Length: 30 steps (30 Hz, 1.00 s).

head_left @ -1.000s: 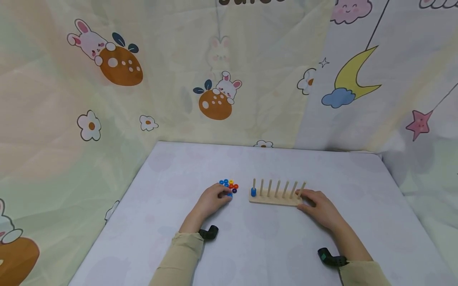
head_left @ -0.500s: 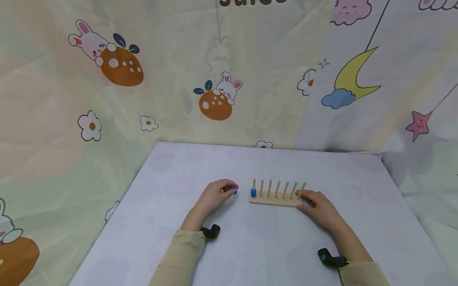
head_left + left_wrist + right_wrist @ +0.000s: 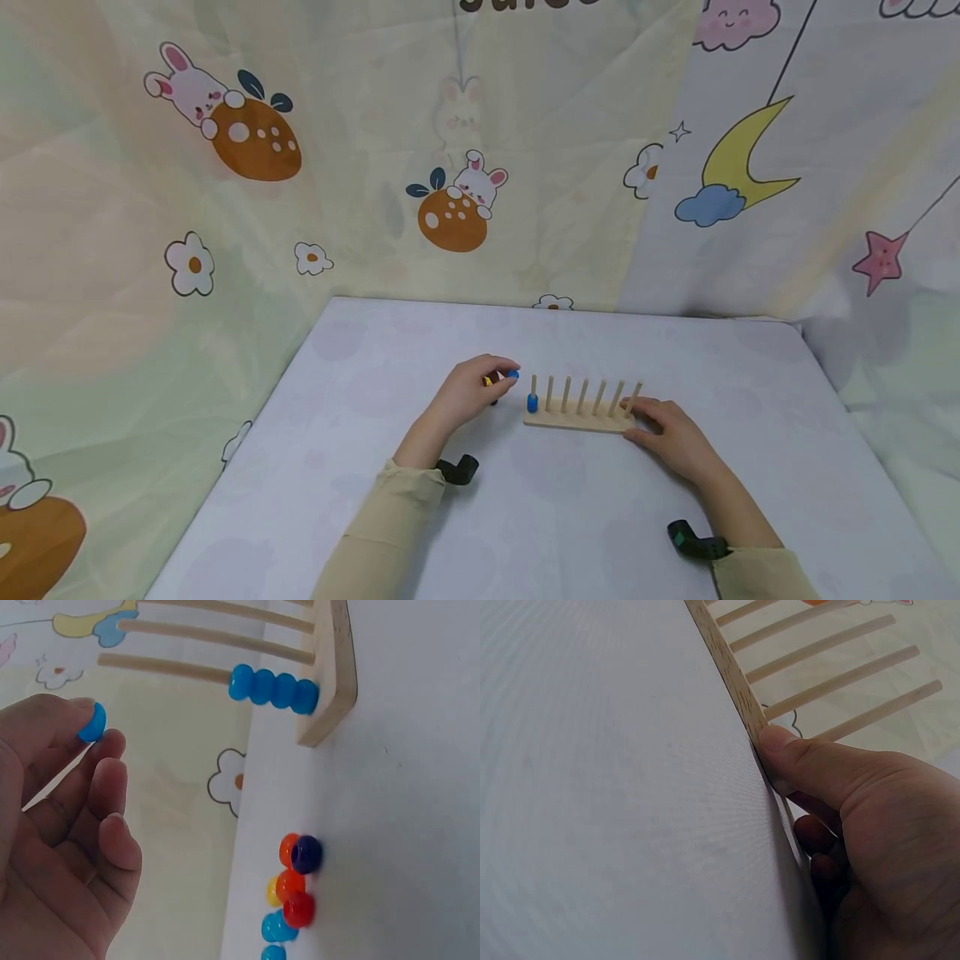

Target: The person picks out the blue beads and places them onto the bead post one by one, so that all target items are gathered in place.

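Note:
Between thumb and index finger my left hand (image 3: 468,390) pinches a blue bead (image 3: 94,724), held up off the table just left of the pegs. A wooden peg board (image 3: 577,422) with a row of upright pegs stands on the table. Its leftmost peg (image 3: 165,666) carries a stack of several blue beads (image 3: 274,688); the other pegs are bare. My right hand (image 3: 671,437) grips the board's right end, thumb on the near edge, with its other fingers partly hidden behind. Below the left hand lie loose beads, among them a dark blue bead (image 3: 306,855) and a red bead (image 3: 299,909).
The loose group also has a yellow bead (image 3: 273,891), orange beads (image 3: 290,885) and light blue beads (image 3: 279,927). A white cloth covers the table (image 3: 585,517). Behind its far edge hangs a printed curtain (image 3: 360,167).
My left hand has taken a blue bead from the loose group, lifted it and moved right toward the leftmost peg. The right hand stays at the board's end.

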Available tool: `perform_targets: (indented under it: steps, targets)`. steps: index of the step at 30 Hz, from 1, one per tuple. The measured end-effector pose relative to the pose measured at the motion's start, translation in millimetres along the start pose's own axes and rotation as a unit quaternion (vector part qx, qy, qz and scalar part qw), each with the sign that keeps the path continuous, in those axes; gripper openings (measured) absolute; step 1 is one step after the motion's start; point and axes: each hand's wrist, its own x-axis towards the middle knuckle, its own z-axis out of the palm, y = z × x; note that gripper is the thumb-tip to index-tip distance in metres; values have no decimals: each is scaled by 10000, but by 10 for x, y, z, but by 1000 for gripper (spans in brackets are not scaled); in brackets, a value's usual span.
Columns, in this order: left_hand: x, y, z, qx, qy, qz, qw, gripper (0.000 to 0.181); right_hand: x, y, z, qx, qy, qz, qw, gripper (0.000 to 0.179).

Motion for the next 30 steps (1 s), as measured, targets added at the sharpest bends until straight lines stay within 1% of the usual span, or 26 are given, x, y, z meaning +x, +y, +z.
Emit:
perform_targets:
  steps: [6, 8, 16, 21, 28, 30]
  targets:
    - [66, 88, 34, 20, 44, 329, 9994, 27, -10, 5, -2, -21, -28, 0, 10000, 48]
    - [81, 114, 45, -1, 55, 385, 9992, 27, -10, 7, 0, -23, -18, -2, 10000, 48]
    - [116, 184, 62, -184, 34, 343, 9992, 27, -6, -19, -7, -6, 15, 27, 10000, 47]
    - [132, 208, 91, -234, -65, 304, 9992, 25, 0, -3, 0, 0, 12, 25, 10000, 47]
    - [128, 193, 133, -210, -79, 271, 9994, 27, -2, 9, -2, -9, -38, 34, 10000, 49]
    - [126, 177, 151, -199, -123, 252, 9994, 28, -2, 8, -3, -24, -32, 31, 10000, 49]
